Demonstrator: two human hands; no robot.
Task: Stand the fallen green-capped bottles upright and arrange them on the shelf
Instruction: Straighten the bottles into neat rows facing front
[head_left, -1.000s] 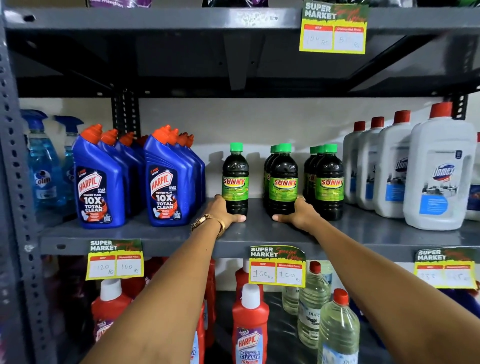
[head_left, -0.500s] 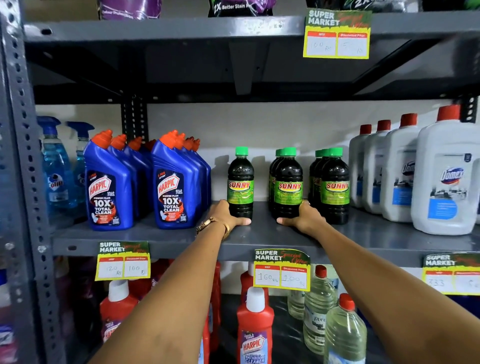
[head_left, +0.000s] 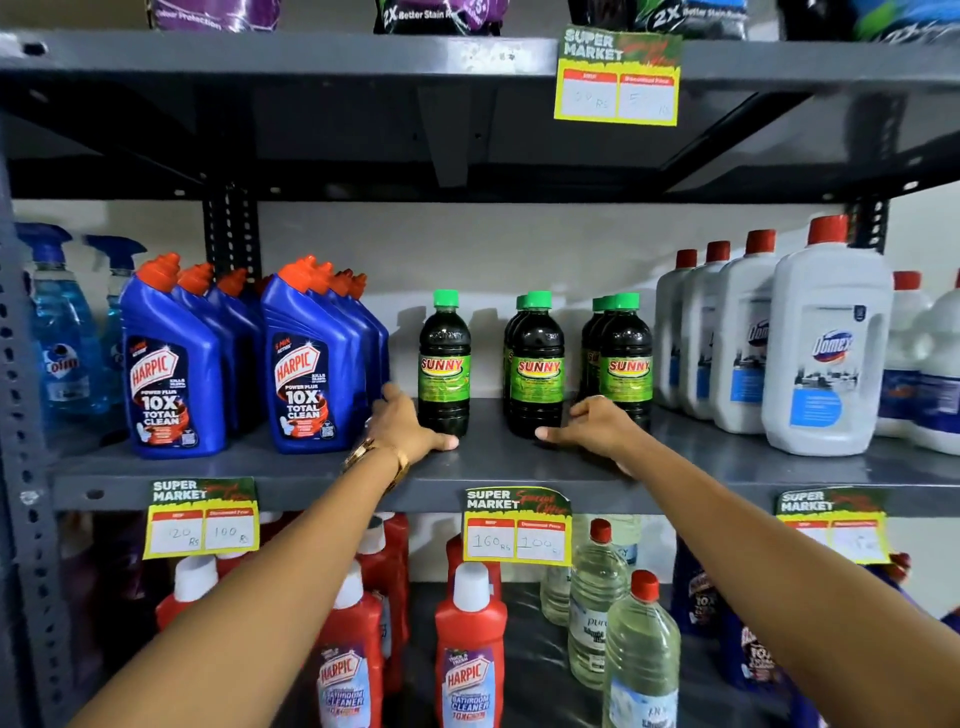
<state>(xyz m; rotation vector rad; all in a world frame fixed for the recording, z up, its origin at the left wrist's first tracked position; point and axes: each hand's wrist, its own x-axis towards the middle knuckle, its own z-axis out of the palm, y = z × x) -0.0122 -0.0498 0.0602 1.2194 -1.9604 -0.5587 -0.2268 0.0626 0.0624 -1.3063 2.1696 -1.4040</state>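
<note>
The green-capped bottles (head_left: 537, 364) all stand upright on the middle shelf (head_left: 498, 462), in three files running front to back: a single bottle on the left, then a file of what looks like two in the middle, then one of about three on the right; how many stand behind the front ones I cannot tell for sure. Gaps separate the files.

The left hand (head_left: 402, 423) cups the base of the left bottle (head_left: 444, 364) from its left side, fingers behind it and thumb laid flat on the shelf in front; whether it grips or only touches I cannot tell. The right hand (head_left: 597, 421) sits at the foot of the middle file, between it and the right file, thumb stretched along the shelf in front of the middle bottle, fingers curled loosely and holding nothing that shows. A gold bracelet (head_left: 374, 457) circles the left wrist.

Blue Harpic bottles (head_left: 306, 364) stand just left of the group, white Domex jugs (head_left: 826, 353) to the right. A price tag (head_left: 517, 525) hangs on the shelf edge below.
</note>
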